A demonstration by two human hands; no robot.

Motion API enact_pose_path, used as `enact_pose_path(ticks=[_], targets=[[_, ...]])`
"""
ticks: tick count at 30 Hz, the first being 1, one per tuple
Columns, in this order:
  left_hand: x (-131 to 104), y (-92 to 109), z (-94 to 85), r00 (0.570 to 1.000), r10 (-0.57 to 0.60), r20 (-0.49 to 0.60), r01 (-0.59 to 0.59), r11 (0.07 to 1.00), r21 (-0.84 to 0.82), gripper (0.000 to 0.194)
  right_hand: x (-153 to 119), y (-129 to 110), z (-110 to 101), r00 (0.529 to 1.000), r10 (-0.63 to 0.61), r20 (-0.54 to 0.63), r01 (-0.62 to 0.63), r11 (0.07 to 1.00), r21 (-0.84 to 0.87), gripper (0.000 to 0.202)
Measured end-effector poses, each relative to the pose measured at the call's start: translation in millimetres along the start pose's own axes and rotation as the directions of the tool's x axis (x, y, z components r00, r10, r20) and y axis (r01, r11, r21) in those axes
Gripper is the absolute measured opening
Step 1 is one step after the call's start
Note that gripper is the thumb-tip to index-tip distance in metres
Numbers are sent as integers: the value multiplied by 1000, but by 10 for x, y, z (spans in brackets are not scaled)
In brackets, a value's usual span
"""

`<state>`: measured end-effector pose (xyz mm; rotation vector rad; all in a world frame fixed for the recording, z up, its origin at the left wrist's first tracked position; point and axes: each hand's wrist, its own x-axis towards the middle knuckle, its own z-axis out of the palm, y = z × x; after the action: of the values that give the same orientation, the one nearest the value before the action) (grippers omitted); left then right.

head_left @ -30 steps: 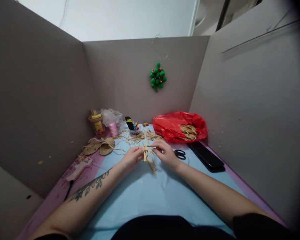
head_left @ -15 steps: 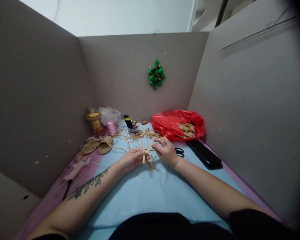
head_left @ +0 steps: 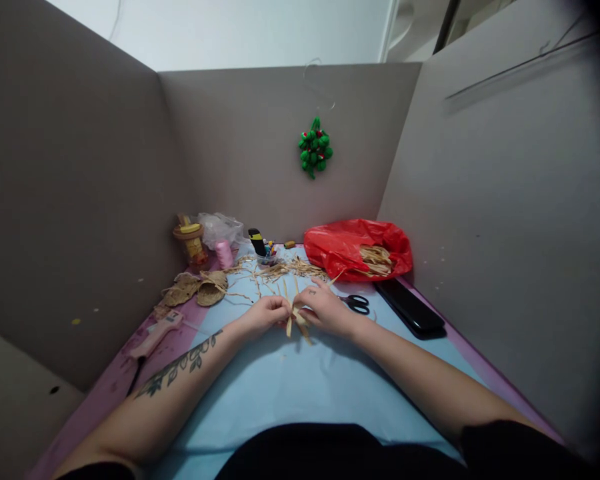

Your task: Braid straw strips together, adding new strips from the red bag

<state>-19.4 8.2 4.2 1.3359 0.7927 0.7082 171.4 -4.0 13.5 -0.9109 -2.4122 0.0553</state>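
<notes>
Both hands meet at the middle of the table (head_left: 300,393), left hand (head_left: 263,315) and right hand (head_left: 324,309) side by side, with the straw strips (head_left: 294,313) pinched between them. Behind them, loose straw (head_left: 275,271) lies scattered. Further back to the right sits the bag (head_left: 350,248), with more straw in it. Scissors (head_left: 356,303) lie just right of the right hand, the flat case (head_left: 410,307) beyond them. Off to the left rest woven pieces (head_left: 196,289), and the glue gun (head_left: 155,335) nearer the table edge.
</notes>
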Motion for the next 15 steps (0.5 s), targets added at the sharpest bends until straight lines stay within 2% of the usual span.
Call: enact_pose_path(ticks=[4, 8, 12, 15], targets=[[6, -4, -37, 999, 24, 27, -25, 999, 33, 22, 10, 36, 24, 994, 108, -32, -102, 982, 156, 8], [18, -10, -78, 999, 19, -27, -19, 1000, 16, 26, 5, 75, 44, 981, 188, -51, -171, 957, 236, 8], [28, -2, -94, 998, 27, -51, -26, 1000, 4, 28, -1, 77, 71, 968, 250, 8, -240, 918, 317, 9], [30, 3, -96, 998, 22, -51, -23, 1000, -14, 29, 10, 83, 124, 931, 357, 78, -354, 831, 429, 6]])
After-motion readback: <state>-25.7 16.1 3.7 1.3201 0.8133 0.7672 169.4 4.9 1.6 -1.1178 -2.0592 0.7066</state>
